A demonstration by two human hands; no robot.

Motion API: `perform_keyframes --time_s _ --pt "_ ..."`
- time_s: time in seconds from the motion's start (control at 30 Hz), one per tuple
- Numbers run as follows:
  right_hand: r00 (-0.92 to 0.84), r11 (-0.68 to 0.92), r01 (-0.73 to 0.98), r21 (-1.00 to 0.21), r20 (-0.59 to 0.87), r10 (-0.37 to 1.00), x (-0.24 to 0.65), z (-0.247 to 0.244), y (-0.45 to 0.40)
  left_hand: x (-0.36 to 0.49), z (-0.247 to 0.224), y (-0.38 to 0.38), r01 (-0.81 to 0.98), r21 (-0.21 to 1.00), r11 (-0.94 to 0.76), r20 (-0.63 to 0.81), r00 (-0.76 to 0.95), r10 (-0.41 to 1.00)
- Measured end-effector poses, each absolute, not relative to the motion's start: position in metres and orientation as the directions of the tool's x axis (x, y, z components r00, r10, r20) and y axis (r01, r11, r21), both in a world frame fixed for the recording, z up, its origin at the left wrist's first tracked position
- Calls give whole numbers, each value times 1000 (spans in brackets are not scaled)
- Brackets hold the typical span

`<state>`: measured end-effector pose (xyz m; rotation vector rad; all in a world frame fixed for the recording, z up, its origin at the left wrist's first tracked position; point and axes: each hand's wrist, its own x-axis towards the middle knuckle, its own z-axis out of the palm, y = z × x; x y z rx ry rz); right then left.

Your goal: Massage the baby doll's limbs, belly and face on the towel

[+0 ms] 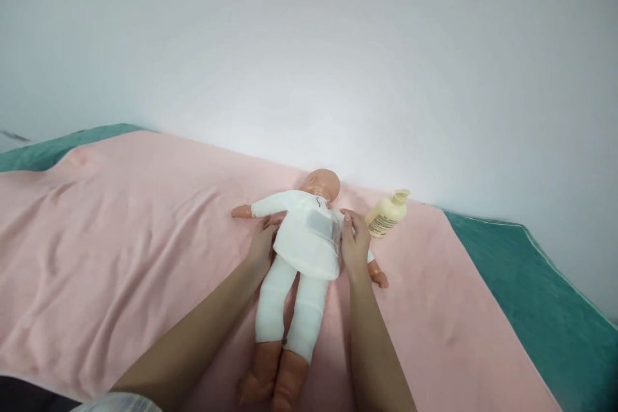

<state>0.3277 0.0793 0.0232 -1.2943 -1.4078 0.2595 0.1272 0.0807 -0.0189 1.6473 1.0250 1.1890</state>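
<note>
Grip closure cannot be determined: left hand (263, 246) and right hand (355, 241) flank the doll (305, 254), presumably steadying it from 2 sides; pump bottle (387, 215) sits near right hand.

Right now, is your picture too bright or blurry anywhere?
In the head view, the wall is brightest above the doll, greyer toward the top corners; in that same head view, the doll's feet look soft, and the print on the bottle is too tiny to read.

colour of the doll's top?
The top is white, with a grey patch; best seen in the head view.
</note>
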Motion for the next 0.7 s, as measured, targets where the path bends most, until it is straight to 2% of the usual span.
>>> perform_keyframes --time_s 0.07,0.13,0.2,0.27,0.33,0.43,0.57,0.7 --pt "259 380 533 -756 574 777 325 25 75 124 -23 73 74 981 -180 183 -39 982" --pt "274 378 528 -760 574 772 322 25 67 122 -17 66 -8 994 -107 100 -293 951" --pt "288 371 503 -781 556 780 318 21 56 120 -2 63 -1 984 -177 165 -353 921" --pt "280 375 456 -807 530 801 314 15 42 119 17 64 68 943 -325 332 -187 924" --pt "244 398 409 -821 518 820 311 8 30 118 32 67 138 874 -466 455 103 884" --pt "157 447 370 -814 529 834 308 0 17 118 39 70 156 765 -625 517 431 740" --pt "45 488 378 -787 542 839 306 -2 12 119 26 73 97 697 -710 582 502 640" --pt "-8 458 391 -798 495 869 305 -1 18 115 12 78 111 685 -720 556 559 615"
